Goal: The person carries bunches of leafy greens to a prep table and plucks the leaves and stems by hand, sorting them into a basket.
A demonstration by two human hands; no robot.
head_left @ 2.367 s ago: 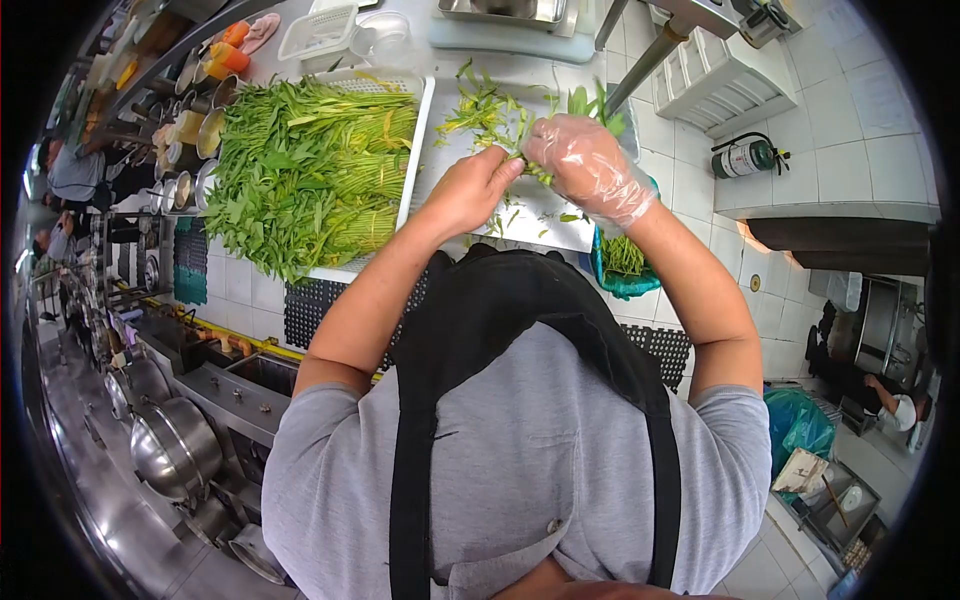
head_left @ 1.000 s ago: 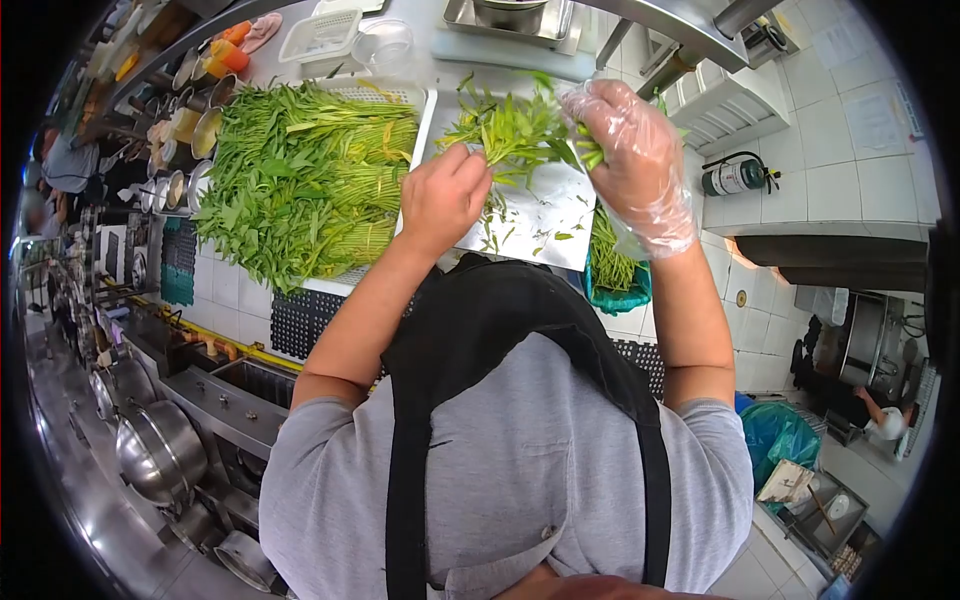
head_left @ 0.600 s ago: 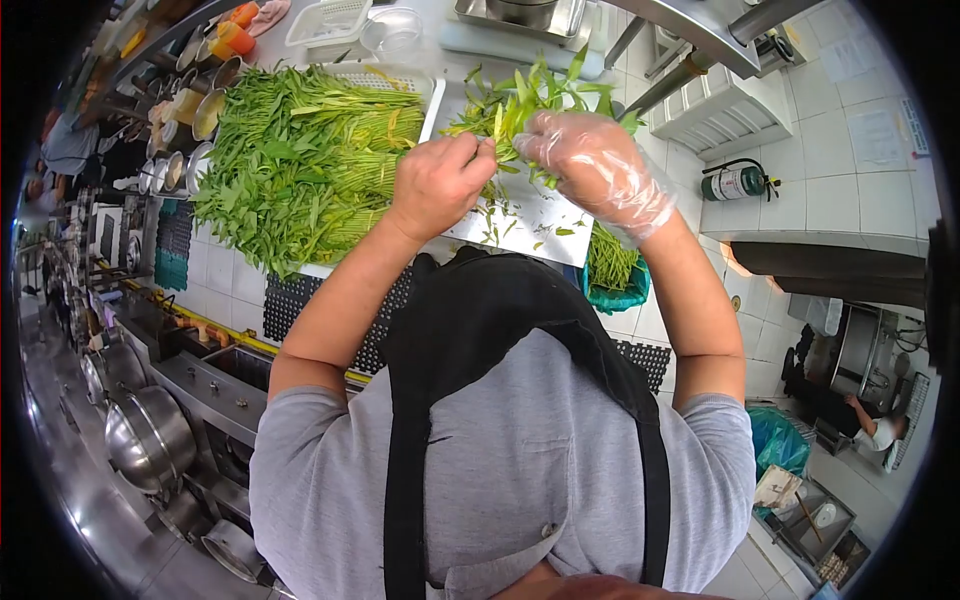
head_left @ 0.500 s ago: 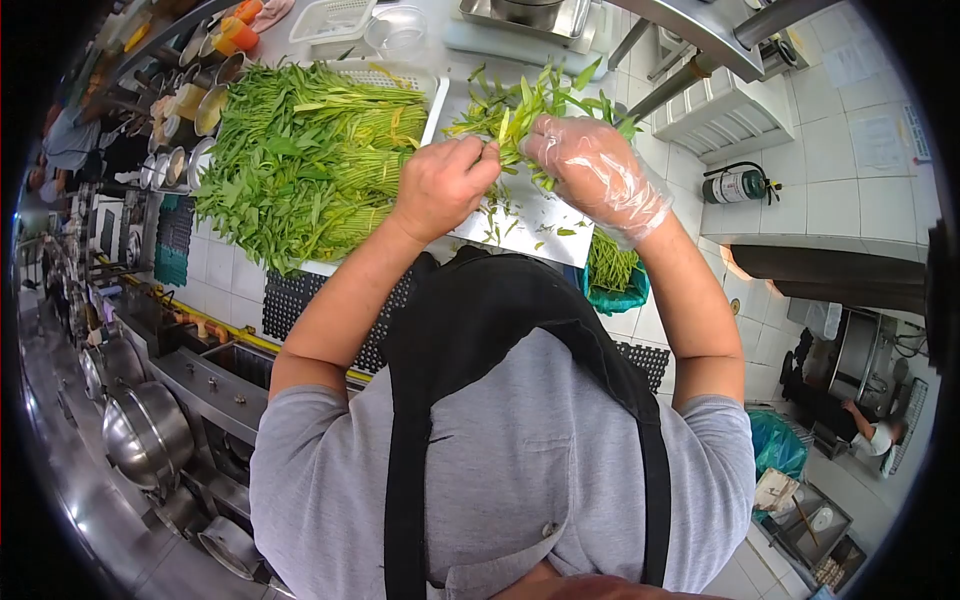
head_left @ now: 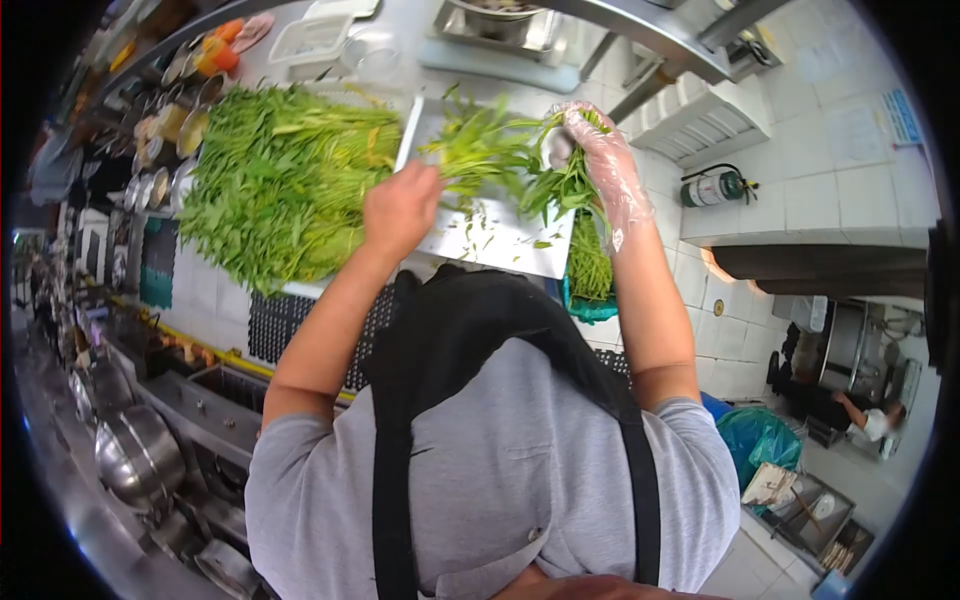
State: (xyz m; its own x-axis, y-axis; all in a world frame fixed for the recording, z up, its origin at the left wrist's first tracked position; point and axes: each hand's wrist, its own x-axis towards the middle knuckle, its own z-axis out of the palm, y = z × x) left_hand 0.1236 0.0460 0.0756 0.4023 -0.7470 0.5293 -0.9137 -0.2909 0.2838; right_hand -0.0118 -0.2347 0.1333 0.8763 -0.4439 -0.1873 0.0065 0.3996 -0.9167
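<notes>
Leafy green stems (head_left: 485, 150) lie over a metal work surface (head_left: 500, 240), with loose leaf scraps around them. My left hand (head_left: 403, 205), bare, is closed at the left end of these stems, beside the rim of the white basket; its fingertips are partly hidden. My right hand (head_left: 600, 150), in a clear plastic glove, is closed round a bunch of leafy greens (head_left: 562, 188) whose leaves hang toward the surface. A large heap of greens (head_left: 290, 180) fills the white basket (head_left: 407, 135) on the left.
Below the surface's right edge, cut stems (head_left: 590, 265) stand in a green-lined bin (head_left: 592, 310). A metal tray (head_left: 495, 25) and a clear tub (head_left: 370, 50) are at the back. A fire extinguisher (head_left: 715, 188) hangs at right. A person (head_left: 870, 415) is far right.
My hands have moved apart, the left one leftward and the right one slightly right and upward with greens in it. The whole view has shifted a little.
</notes>
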